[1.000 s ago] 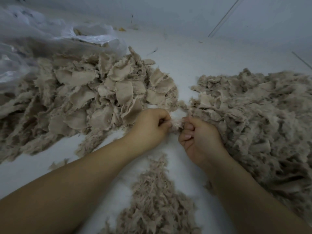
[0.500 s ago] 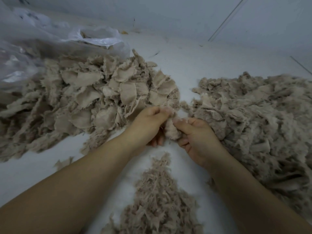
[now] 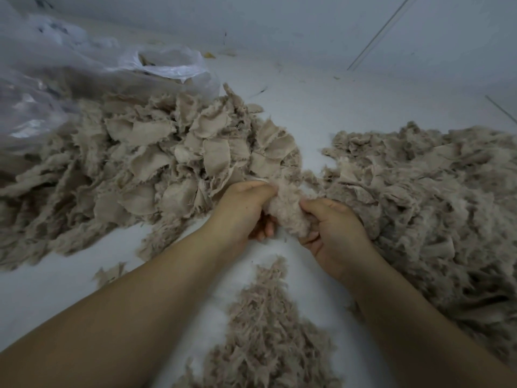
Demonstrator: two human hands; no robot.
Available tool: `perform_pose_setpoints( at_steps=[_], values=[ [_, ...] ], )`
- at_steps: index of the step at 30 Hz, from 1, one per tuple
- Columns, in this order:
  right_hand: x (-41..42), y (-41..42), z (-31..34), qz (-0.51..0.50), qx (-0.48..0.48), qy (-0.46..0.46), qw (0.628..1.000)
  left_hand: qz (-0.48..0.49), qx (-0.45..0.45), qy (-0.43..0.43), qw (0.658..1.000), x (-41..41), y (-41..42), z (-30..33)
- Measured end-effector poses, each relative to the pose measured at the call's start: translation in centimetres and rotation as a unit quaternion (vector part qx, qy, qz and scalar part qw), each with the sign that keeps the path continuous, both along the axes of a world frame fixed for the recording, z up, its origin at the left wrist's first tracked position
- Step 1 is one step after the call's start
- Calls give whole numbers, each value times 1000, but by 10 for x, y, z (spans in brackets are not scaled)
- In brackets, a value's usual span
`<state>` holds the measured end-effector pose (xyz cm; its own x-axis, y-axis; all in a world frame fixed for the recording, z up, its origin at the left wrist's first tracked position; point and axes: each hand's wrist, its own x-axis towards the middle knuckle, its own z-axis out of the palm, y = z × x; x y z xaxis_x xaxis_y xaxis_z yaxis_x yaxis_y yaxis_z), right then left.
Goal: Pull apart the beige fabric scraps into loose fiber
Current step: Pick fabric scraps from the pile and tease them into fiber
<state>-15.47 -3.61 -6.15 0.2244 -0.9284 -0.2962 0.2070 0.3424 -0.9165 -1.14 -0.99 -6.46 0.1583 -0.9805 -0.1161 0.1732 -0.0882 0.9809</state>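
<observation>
A fluffy beige scrap (image 3: 286, 211) is stretched between my two hands at the middle of the view. My left hand (image 3: 246, 208) pinches its upper left end with thumb and fingers. My right hand (image 3: 333, 233) grips its lower right end, fingers curled. A big pile of whole beige fabric scraps (image 3: 156, 163) lies to the left, just behind my left hand. A heap of pulled-apart fiber (image 3: 430, 197) lies to the right, touching my right hand.
A smaller heap of loose fiber (image 3: 268, 326) lies on the white surface (image 3: 307, 113) between my forearms. A clear plastic bag (image 3: 92, 65) sits at the back left behind the scrap pile. A grey wall rises behind.
My hands have drawn a little apart and the scrap between them has spread from a small tuft into a wider fluffy mass. The view has tilted slightly downward.
</observation>
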Motion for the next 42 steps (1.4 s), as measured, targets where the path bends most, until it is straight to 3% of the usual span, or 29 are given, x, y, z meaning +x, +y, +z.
perform_pose_setpoints(
  at_steps=[5,9,15,18,21,24,28,30,33,35,37,40,42],
  values=[
    [-1,-1,1,-17,2,15,1000,-34,11,-20,999,3,1,2],
    [-4,5,5,25,-16,21,999,-93,7,-27,995,4,3,5],
    [-1,7,5,33,-29,36,998,-18,16,-35,999,0,2,1],
    [-3,6,3,48,-33,24,998,-89,42,-36,995,3,1,9],
    [-5,3,-3,78,-64,44,994,-137,32,-115,983,-1,-7,14],
    [-6,2,-8,89,-85,67,990,-93,-6,-146,985,-5,-12,11],
    [-7,-1,-7,61,-42,21,997,15,-47,-150,987,-2,-9,3],
    [-6,-3,-6,33,-25,10,999,36,-39,-114,992,1,-4,6],
    [-6,-4,-8,-1,-4,-13,1000,-115,4,-90,989,18,7,16],
    [-5,-4,-6,-2,8,-36,999,-278,45,-131,951,34,15,25],
    [-4,-5,-5,-2,8,-47,999,-358,76,-188,911,40,20,32],
    [-3,-4,-4,-3,4,-38,999,-243,86,-284,924,29,18,31],
    [-3,-3,-3,-5,10,-35,999,-129,63,-283,948,20,14,24]
  ],
)
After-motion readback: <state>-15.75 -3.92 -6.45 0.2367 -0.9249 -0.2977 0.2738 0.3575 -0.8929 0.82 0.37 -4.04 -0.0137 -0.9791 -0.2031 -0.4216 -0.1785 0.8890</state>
